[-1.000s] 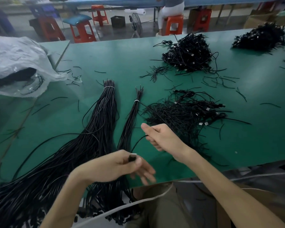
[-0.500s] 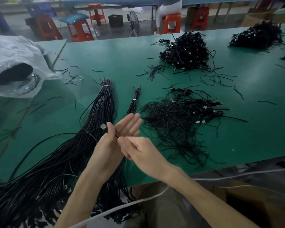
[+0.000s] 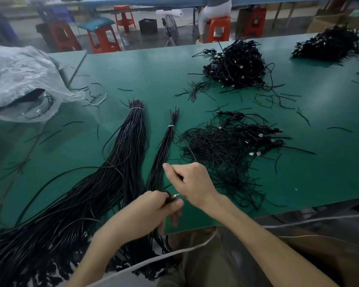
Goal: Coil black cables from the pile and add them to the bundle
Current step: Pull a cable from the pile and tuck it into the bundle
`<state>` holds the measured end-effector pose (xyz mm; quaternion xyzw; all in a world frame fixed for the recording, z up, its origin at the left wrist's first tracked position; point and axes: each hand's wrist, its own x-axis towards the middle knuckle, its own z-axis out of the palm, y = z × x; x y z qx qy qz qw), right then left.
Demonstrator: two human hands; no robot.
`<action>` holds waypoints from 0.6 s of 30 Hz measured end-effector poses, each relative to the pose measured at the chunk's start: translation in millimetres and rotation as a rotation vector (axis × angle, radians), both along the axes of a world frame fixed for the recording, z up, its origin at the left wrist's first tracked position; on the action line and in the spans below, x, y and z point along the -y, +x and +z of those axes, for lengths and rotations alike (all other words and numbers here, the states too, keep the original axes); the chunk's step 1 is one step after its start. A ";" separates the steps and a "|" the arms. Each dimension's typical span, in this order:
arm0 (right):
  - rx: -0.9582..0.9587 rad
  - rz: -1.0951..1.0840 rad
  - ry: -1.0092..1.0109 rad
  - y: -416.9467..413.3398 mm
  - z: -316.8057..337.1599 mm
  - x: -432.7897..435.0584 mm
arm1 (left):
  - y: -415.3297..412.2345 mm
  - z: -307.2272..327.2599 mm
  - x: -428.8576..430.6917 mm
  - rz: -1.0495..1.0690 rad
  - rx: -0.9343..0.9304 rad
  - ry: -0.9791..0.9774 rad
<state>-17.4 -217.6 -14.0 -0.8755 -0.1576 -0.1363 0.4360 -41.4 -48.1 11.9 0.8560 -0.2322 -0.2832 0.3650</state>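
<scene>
A black cable (image 3: 170, 199) was gripped at its plug end (metal tip showing) by the left hand (image 3: 153, 210) and pinched further along by the right hand (image 3: 192, 183), both hands close together over the green desk (image 3: 133, 75). Its strand was seen running to the tangled pile (image 3: 226, 150), just right of the small tied bundle (image 3: 164, 150).

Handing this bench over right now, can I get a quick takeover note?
Left hand grips a cable at its plug end; right hand pinches what looks like the same cable further along.
Loose pile lies beyond and right of the hands; small tied bundle and large tied bundle to its left on the green table.
Done: two bundles tied.
Left: coil this cable, add it to the bundle, then most of the pile.
</scene>
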 end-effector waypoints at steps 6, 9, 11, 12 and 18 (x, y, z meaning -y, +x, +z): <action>0.040 0.005 0.145 -2.8 10.5 -2.1 | 4.2 -20.1 -1.0 0.215 -0.003 -0.424; -0.054 0.037 0.243 -10.6 9.7 -9.4 | 6.5 -27.6 1.5 0.304 0.047 -0.522; -0.079 0.045 0.347 -15.5 8.4 -16.1 | 8.3 -25.5 6.7 0.355 -0.051 -0.669; -0.092 0.046 0.396 -16.9 7.2 -18.8 | 9.7 -22.2 9.1 0.379 -0.144 -0.769; -0.199 -0.003 0.385 -18.9 -20.7 -24.6 | 28.0 14.7 16.8 0.515 -0.320 -1.286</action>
